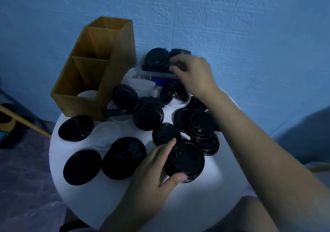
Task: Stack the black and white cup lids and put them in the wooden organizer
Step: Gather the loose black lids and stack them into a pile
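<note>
Fingers of the left hand gripped a stack of round black plastic cup lids by its rim on the near white counter: light, thin, probably slippery. Blur at the far clear plastic tub hid the right hand's grasp.

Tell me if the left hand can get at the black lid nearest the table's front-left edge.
Probably yes: that black lid lies uncovered left of the left hand, nothing above it, though the hand grips a lid stack.
</note>
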The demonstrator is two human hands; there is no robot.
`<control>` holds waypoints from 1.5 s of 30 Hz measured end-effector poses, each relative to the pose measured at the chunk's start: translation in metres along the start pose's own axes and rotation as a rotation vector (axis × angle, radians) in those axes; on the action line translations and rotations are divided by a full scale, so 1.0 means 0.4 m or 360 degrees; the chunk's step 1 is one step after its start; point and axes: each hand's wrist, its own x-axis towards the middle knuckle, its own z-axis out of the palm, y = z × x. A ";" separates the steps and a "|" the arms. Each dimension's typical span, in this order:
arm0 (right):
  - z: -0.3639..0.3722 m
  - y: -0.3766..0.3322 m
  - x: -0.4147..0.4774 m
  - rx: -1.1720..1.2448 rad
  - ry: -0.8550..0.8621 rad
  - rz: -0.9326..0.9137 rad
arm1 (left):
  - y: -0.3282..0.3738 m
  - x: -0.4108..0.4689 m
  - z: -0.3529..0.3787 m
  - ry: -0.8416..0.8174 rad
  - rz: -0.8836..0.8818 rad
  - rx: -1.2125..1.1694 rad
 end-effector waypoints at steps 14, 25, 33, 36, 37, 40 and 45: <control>0.130 0.025 0.186 -0.0224 -0.0211 -0.0030 | -0.001 0.013 -0.006 -0.0013 0.0028 0.0015; -0.056 -0.061 -0.143 0.0382 0.0072 0.0043 | -0.011 0.008 -0.004 0.0032 0.0014 0.0055; -0.062 -0.040 -0.569 0.0570 -0.0019 0.0342 | -0.002 0.005 -0.001 0.0049 -0.0004 -0.0054; -0.051 -0.046 -0.609 0.0584 -0.0006 0.0393 | -0.006 0.003 0.006 0.0049 -0.0035 -0.0069; -0.050 -0.046 -0.613 0.0572 -0.0007 0.0411 | -0.006 0.003 0.007 0.0038 -0.0056 -0.0077; -0.057 -0.045 -0.609 0.0496 -0.0144 0.0418 | -0.006 -0.002 0.006 0.0038 -0.0056 -0.0124; -0.081 -0.045 -0.596 0.0522 -0.0237 0.0508 | 0.008 -0.004 -0.001 0.0064 -0.0039 -0.0151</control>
